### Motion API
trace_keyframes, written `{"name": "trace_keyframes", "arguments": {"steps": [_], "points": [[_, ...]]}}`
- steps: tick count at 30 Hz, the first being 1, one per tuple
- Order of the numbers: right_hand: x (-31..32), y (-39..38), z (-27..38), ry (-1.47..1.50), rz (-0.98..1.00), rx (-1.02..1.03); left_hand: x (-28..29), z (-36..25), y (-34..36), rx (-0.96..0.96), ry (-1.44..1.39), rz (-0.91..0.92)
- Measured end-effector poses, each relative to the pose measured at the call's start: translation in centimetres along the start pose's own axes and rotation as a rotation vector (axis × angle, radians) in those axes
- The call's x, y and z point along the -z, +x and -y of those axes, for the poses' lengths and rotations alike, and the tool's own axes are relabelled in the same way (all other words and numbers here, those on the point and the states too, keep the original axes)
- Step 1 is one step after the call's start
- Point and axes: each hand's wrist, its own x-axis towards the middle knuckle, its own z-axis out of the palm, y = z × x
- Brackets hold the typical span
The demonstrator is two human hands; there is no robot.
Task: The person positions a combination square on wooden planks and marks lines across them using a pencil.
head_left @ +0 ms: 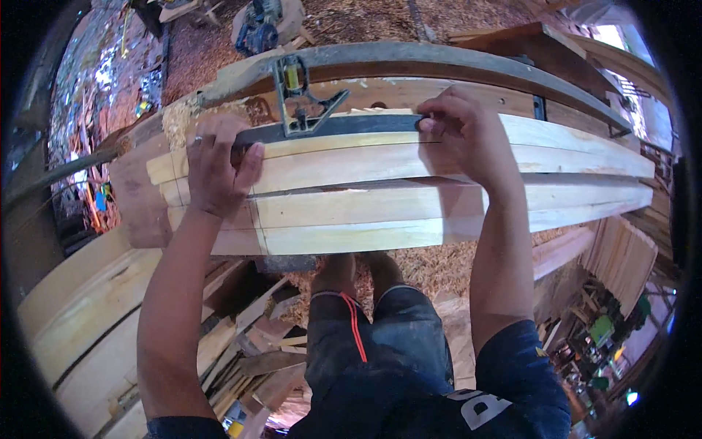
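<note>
A combination square has a long dark blade [351,126] lying along pale wooden boards [344,216], with its metal head and level vial [300,102] near the middle of the blade. My left hand [219,161] is closed on the blade's left end, thumb along the near side. My right hand [461,135] holds the right end between curled fingers and thumb. Pencil lines cross the boards near my left hand. The boards rest side by side on a workbench [135,197].
A grey rail [402,58] runs behind the boards. A blue power tool [259,25] sits at the back among wood shavings [344,25]. Planks [80,322] lie at lower left, offcuts [248,366] beside my legs, and stacked timber [614,263] at right.
</note>
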Motion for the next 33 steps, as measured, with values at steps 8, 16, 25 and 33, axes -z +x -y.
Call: {"name": "trace_keyframes", "arguments": {"steps": [8,16,25,33], "points": [[0.2,0.6,-1.2,-0.077,0.003,0.129,0.1,0.7,-0.8,0.056,-0.093,0.032],[2.4,2.5,-1.5,0.008,0.259,0.047,-0.4,1.4,-1.0,0.166,-0.271,0.000],[2.4,2.7,-2.9,0.033,0.300,0.013,0.1,0.8,-0.3,0.182,-0.118,0.080],[2.1,2.4,-2.3,0.010,0.241,-0.005,0.0,1.0,-0.5,0.204,-0.128,0.071]]}}
